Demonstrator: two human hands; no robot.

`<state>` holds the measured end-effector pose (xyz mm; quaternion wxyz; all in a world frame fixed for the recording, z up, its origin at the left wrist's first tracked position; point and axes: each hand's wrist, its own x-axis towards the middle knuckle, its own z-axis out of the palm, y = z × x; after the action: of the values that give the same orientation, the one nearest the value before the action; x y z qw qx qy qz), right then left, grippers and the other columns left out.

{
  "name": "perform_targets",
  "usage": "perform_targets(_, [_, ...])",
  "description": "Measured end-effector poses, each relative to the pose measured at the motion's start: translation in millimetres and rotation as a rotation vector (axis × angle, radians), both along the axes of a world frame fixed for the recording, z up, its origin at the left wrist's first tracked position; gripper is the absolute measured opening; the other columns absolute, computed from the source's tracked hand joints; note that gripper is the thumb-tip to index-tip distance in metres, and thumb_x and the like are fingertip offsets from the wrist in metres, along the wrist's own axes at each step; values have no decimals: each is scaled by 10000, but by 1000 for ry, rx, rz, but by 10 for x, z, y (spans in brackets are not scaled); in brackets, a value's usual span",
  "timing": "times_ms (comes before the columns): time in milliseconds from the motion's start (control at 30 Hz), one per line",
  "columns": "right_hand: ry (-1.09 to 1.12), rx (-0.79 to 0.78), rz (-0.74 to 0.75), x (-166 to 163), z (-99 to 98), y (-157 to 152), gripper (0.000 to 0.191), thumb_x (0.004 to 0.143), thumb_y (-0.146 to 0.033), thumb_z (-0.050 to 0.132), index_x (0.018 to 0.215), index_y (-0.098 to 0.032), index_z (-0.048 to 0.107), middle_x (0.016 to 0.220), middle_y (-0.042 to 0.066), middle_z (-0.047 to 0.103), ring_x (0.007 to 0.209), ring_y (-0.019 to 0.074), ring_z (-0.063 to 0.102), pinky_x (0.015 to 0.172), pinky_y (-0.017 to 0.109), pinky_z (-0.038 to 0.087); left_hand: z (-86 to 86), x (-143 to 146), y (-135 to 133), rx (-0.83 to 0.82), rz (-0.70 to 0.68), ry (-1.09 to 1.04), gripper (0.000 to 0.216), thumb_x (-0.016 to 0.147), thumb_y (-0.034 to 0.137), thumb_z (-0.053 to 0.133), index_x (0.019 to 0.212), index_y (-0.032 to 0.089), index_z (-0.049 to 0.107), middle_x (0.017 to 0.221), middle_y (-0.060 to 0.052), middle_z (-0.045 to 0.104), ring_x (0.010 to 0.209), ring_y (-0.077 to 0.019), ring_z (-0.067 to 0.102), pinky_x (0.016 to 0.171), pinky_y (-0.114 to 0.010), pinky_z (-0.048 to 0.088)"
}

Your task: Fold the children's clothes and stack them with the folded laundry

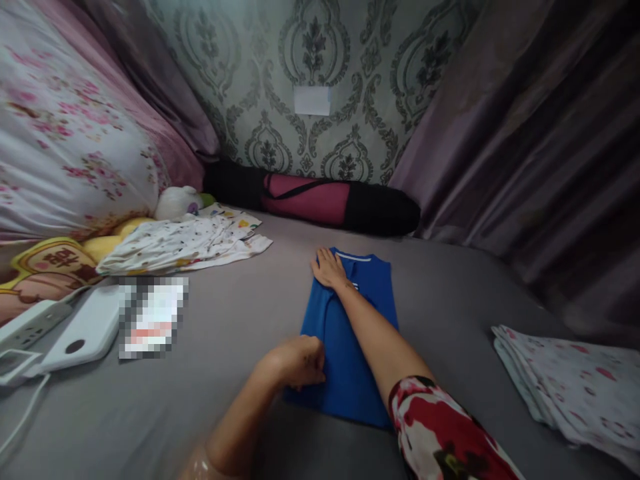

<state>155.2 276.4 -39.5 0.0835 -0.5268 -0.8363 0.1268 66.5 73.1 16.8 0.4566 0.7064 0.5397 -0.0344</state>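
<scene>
A blue shirt (370, 373) lies on the grey bedsheet, its neckline with a white strip at the far end. Its left side looks folded inward, and a bit of white print shows beside my right forearm. My right hand (329, 268) rests flat on the shirt's upper left corner, fingers stretched out. Lower down, at the left edge, my left hand (303, 361) is closed with its fingers curled onto the fabric. My right forearm crosses the shirt and hides part of its middle.
Folded printed cloths (575, 387) lie at the right. At the left are a patterned white garment (185, 243), a white power bank (87, 330), a power strip (35, 323) and a blurred-out item (155, 317). A black and maroon long bag (310, 200) lies along the wall.
</scene>
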Motion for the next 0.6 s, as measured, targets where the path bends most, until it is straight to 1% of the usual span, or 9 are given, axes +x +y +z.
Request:
perform_targets(67, [12,-25,-3,20,78,-35,600,996,-393,223,1492,-67,305,1578,116,256,1468,218,160,1185,408,75,13,-12,-12,-36,-18,-75,111,715,187,632,611,188,593,428,50,493,403,-114,481,447,-204,345])
perform_targets(100, [19,-13,-7,31,112,-67,603,996,-394,224,1496,-64,294,1583,119,241,1471,224,145,1186,418,66,19,-22,-16,-36,-33,-123,118,714,223,654,619,184,595,455,43,518,413,-110,483,444,-202,342])
perform_targets(167, [28,51,-26,53,148,-159,617,994,-403,233,1504,-57,270,1592,126,203,1478,235,107,1185,431,32,31,-45,-21,-22,-49,-224,192,719,335,685,647,178,600,512,28,558,454,-108,497,448,-198,341])
perform_targets(233, [18,96,-54,72,123,-265,633,991,-418,243,1505,-49,265,1595,136,185,1481,243,87,1183,432,12,40,-66,-15,-25,-3,-300,288,748,456,650,702,176,602,551,20,570,482,-110,505,448,-196,349])
perform_targets(333, [-11,73,-108,89,8,-379,662,984,-458,257,1502,-46,277,1586,151,206,1475,268,109,1178,465,22,33,-101,24,-14,182,-347,386,790,552,558,745,169,578,565,19,548,475,-106,492,439,-199,361])
perform_targets(433, [-20,41,-123,104,-80,-401,682,980,-482,261,1508,-51,263,1585,149,212,1471,287,118,1171,505,24,-7,-153,91,107,433,-399,414,781,576,542,717,167,544,560,24,523,471,-96,469,446,-200,352])
perform_targets(500, [-20,22,-113,117,-76,-375,691,979,-489,258,1514,-51,244,1591,145,192,1474,287,99,1171,509,16,-36,-191,134,188,596,-460,403,770,567,556,708,170,525,547,33,508,464,-87,453,449,-196,340])
perform_targets(600, [-13,-91,-92,135,18,-299,696,982,-502,226,1519,-59,229,1599,139,162,1477,286,84,1171,519,25,-58,-228,176,273,787,-515,372,773,534,566,716,171,508,543,31,514,445,-74,433,437,-187,322])
